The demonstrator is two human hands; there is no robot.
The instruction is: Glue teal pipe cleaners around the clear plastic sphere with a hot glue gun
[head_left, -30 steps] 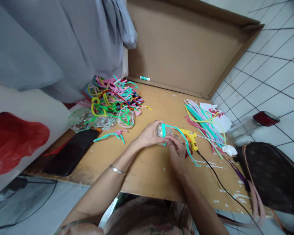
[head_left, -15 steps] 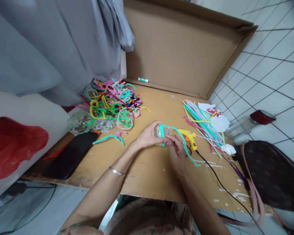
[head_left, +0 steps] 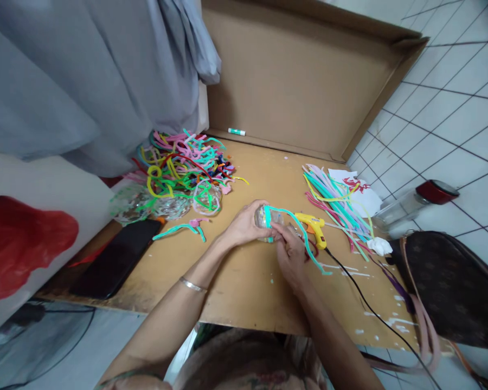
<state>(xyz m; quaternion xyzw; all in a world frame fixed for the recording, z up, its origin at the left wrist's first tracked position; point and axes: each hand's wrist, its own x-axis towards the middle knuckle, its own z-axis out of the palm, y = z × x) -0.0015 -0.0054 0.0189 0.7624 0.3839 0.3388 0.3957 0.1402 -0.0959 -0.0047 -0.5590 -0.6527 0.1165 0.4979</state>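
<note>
My left hand (head_left: 244,226) is wrapped round a small clear plastic container (head_left: 265,218) held just above the cardboard work surface (head_left: 244,276). A teal pipe cleaner (head_left: 296,225) loops over the container and trails off to the right. My right hand (head_left: 290,253) pinches that pipe cleaner against the container's near side. A silver bangle sits on my left wrist.
A yellow glue gun (head_left: 314,226) with a black cord (head_left: 366,303) lies right of my hands. A tangled pile of coloured pipe cleaners (head_left: 183,165) and clear containers sits back left, straight ones (head_left: 335,203) back right. A black phone (head_left: 114,257), a glass jar (head_left: 415,208), a brown bag (head_left: 455,287) lie around.
Both hands stay on the container and pipe cleaner; my right hand's fingers have shifted slightly along it. The view has drifted a little.
</note>
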